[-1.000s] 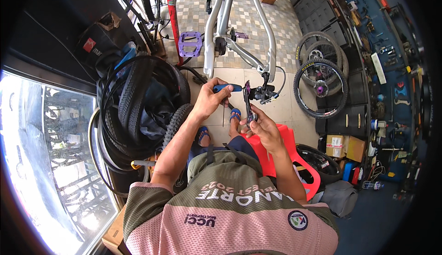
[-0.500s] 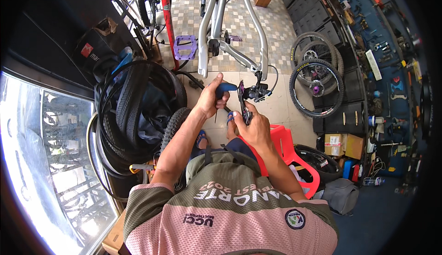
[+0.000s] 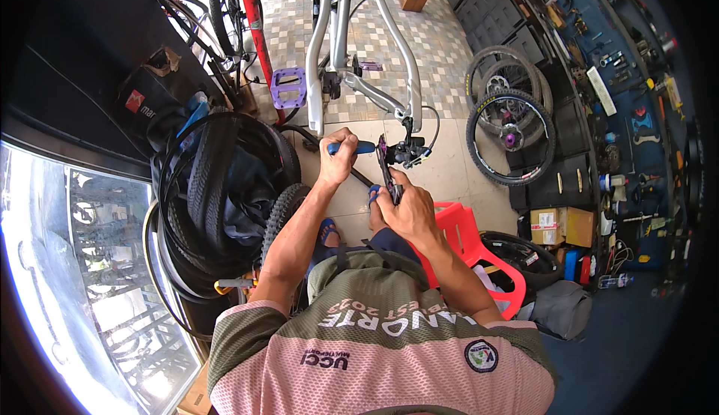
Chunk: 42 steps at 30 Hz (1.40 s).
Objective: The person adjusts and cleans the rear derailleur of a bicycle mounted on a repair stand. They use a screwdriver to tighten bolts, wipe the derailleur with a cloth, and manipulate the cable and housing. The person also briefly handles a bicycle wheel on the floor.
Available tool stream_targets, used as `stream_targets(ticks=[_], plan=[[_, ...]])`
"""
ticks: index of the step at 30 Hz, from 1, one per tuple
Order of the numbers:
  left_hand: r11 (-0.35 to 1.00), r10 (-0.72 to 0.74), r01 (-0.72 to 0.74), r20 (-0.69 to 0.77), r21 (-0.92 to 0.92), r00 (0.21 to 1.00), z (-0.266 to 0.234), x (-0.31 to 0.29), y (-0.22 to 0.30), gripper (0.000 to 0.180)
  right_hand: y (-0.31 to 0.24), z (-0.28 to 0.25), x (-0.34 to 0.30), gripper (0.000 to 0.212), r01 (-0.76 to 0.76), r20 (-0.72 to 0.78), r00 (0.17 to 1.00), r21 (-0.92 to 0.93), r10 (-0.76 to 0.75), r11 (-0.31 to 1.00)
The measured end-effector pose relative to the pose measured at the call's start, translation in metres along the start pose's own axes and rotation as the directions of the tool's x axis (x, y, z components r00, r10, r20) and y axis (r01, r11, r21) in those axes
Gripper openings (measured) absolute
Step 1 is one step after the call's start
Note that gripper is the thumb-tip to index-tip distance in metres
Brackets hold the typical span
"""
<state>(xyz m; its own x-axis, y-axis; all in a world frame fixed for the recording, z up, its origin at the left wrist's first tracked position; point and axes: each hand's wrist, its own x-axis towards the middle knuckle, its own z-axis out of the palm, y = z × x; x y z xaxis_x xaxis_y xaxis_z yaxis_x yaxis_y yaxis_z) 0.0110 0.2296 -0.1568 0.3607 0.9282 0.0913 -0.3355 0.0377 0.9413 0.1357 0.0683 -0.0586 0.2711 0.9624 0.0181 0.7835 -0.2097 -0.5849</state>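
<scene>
My left hand (image 3: 339,162) is closed around a tool with a blue handle (image 3: 364,147), held level with its right end at the purple part of a rear derailleur (image 3: 386,162). What the tool's tip touches is too small to tell. My right hand (image 3: 409,211) grips the lower end of the derailleur's black cage, thumb on the near side. The derailleur's black body (image 3: 407,150) hangs beneath the right rear end of a silver bike frame (image 3: 405,48), with a cable looping out to the right.
A purple pedal (image 3: 287,89) stands left of the frame, by a red post (image 3: 255,29). Tires and tubes (image 3: 206,175) pile up at left. Right are wheels (image 3: 511,138), a red plastic chair (image 3: 466,239), cardboard boxes (image 3: 575,228) and a wall of tools (image 3: 642,126).
My left hand has turned and closed more fully round the blue handle, its thumb no longer sticking up. The whole view has shifted slightly; my right hand keeps its grip on the derailleur cage.
</scene>
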Motion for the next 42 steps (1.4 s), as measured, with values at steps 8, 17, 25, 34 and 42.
stream_targets(ticks=[8, 17, 25, 34, 42], plan=[[0.926, -0.284, 0.285, 0.042, -0.249, 0.958, -0.004, -0.008, 0.008, 0.036, -0.006, -0.005, 0.001, 0.058, -0.011, 0.045, 0.999, 0.017, 0.011, 1.0], [0.903, -0.406, 0.333, -0.285, -0.271, 0.868, -0.062, -0.021, 0.006, 0.043, 0.044, -0.037, -0.003, 0.102, 0.013, 0.512, 0.847, 0.249, -0.143, 0.968], [0.217, -0.277, 0.164, -0.1, 0.962, 0.956, -0.087, -0.106, -0.118, 0.056, 0.184, -0.051, 0.047, 0.076, 0.212, 0.666, 0.726, 0.025, -0.175, 0.977], [0.3, -0.282, 0.36, -0.279, 0.883, 0.918, 0.109, -0.055, -0.189, 0.045, 0.317, -0.168, 0.17, 0.06, 0.237, 0.628, 0.76, -0.025, -0.169, 0.971], [0.712, -0.39, 0.142, 0.22, 0.688, 0.894, 0.368, 0.196, -0.182, 0.024, 0.455, -0.278, 0.231, 0.072, 0.123, 0.233, 0.966, -0.05, -0.108, 0.991]])
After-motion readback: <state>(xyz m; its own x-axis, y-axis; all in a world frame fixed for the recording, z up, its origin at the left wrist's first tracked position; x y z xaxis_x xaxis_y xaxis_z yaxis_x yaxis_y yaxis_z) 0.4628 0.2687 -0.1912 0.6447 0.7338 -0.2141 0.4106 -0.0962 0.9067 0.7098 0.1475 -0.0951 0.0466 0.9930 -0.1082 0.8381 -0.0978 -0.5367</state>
